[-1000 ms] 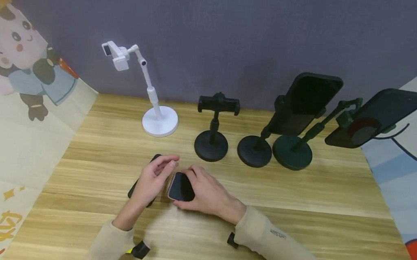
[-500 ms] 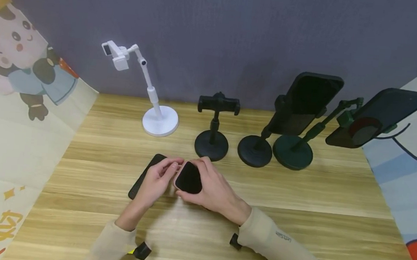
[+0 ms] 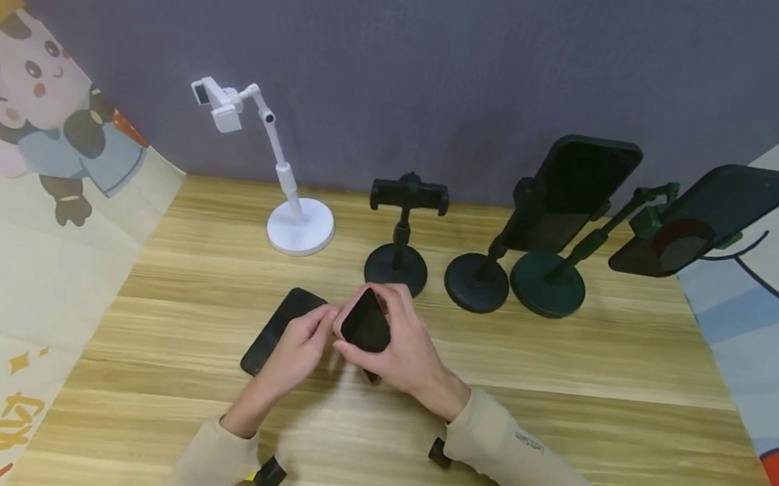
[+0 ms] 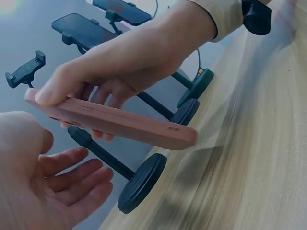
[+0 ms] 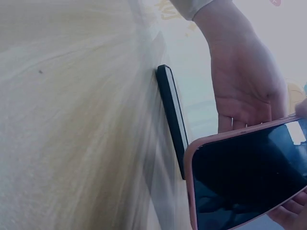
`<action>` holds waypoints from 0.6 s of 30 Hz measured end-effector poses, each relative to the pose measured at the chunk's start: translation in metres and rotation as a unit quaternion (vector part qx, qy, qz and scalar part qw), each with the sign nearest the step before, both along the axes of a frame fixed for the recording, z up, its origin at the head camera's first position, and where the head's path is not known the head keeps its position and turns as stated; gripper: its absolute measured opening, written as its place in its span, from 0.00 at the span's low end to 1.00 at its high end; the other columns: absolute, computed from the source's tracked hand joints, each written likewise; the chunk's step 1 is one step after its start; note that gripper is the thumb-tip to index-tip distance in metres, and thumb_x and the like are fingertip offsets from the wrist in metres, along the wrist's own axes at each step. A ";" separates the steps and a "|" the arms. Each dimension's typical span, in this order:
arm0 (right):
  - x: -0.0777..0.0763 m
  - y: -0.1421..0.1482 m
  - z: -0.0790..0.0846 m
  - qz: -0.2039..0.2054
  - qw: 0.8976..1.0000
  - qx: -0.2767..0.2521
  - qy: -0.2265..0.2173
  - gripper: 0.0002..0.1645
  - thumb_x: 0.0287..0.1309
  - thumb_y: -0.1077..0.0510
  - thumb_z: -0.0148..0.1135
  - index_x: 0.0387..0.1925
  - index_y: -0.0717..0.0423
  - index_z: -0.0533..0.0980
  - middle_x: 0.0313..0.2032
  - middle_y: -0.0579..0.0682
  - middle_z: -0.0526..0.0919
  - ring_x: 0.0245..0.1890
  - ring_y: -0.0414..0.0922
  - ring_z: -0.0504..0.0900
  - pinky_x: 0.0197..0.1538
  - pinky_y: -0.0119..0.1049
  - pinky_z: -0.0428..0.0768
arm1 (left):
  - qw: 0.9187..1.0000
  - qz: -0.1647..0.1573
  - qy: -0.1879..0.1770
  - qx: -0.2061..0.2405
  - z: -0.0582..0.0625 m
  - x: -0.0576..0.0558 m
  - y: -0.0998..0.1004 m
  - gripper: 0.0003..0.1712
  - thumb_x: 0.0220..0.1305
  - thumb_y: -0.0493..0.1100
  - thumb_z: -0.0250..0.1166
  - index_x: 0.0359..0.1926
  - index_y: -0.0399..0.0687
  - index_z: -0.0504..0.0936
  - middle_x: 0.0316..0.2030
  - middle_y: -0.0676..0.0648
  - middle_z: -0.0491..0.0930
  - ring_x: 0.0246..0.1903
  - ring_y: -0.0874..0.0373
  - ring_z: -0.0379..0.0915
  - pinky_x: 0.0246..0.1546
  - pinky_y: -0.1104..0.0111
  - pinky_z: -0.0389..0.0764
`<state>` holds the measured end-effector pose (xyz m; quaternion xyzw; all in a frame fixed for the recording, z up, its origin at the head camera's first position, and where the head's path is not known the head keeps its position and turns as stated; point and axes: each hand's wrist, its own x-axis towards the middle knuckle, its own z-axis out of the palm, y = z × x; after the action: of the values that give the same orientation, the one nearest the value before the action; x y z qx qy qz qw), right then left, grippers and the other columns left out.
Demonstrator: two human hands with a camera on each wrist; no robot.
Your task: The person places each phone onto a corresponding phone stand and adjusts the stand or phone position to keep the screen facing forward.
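Observation:
My right hand [image 3: 411, 351] holds a phone in a pink case [image 3: 367, 327] by its edges, lifted off the table, its dark screen partly covered by the fingers. In the left wrist view, the thumb presses one edge of the pink-cased phone [image 4: 120, 122] while fingertips show beneath. Close to the phone's left side is my left hand [image 3: 299, 346], its fingers loosely bent. The left wrist view shows that hand [image 4: 53, 182] apart from the phone. A black phone [image 3: 272, 337] lies on the wooden table beside the left hand, partly hidden by it.
Along the back stand a white phone stand [image 3: 300, 227] and a black phone stand [image 3: 397, 270], neither bearing a phone. To the right, another black stand [image 3: 477, 282] and a dark green stand [image 3: 547, 286] each carry a phone. A grey wall [image 3: 403, 69] rises behind.
The right hand has raised the pink-cased phone and tilted it, moving slightly right and away from me. The left hand has shifted right, exposing more of the black phone.

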<state>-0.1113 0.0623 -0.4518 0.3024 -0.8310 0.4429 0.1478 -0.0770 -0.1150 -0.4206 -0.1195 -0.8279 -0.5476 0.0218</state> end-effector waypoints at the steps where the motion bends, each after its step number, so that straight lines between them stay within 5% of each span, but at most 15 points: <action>1: -0.001 0.000 0.000 0.001 1.000 -0.012 0.004 0.51 0.41 0.34 0.68 0.62 0.56 0.63 0.54 0.51 0.67 0.46 0.43 0.73 0.43 0.40 0.81 | 1.000 -0.002 0.007 0.002 -0.004 0.000 0.000 0.17 0.73 0.36 0.46 0.46 0.32 0.80 0.39 0.37 0.82 0.39 0.51 0.78 0.41 0.60 0.80; 10: -0.004 0.003 0.004 -0.027 0.995 -0.088 0.025 0.50 0.39 0.44 0.74 0.63 0.56 0.64 0.51 0.54 0.70 0.45 0.46 0.74 0.48 0.39 0.79 | 0.996 -0.024 0.086 -0.015 -0.030 -0.002 0.003 0.16 0.73 0.41 0.47 0.53 0.41 0.77 0.44 0.45 0.81 0.42 0.59 0.74 0.42 0.63 0.78; 14: -0.005 0.005 0.007 -0.033 0.993 -0.113 0.024 0.49 0.39 0.43 0.73 0.63 0.56 0.64 0.51 0.54 0.70 0.47 0.45 0.74 0.49 0.40 0.79 | 0.994 -0.047 0.102 0.014 -0.030 0.000 0.006 0.18 0.71 0.36 0.50 0.58 0.35 0.72 0.52 0.40 0.77 0.50 0.53 0.73 0.50 0.60 0.77; 18: -0.006 0.005 0.011 -0.039 0.989 -0.141 0.026 0.49 0.40 0.43 0.73 0.62 0.56 0.64 0.52 0.54 0.70 0.46 0.46 0.74 0.48 0.41 0.80 | 0.988 -0.074 0.128 0.037 -0.018 0.005 0.012 0.21 0.65 0.28 0.51 0.60 0.31 0.69 0.54 0.35 0.74 0.54 0.49 0.71 0.52 0.57 0.76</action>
<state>-0.1171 0.0675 -0.4413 0.2571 -0.7675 0.5415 0.2273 -0.0722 -0.1027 -0.4385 -0.2492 -0.7863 -0.5579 0.0915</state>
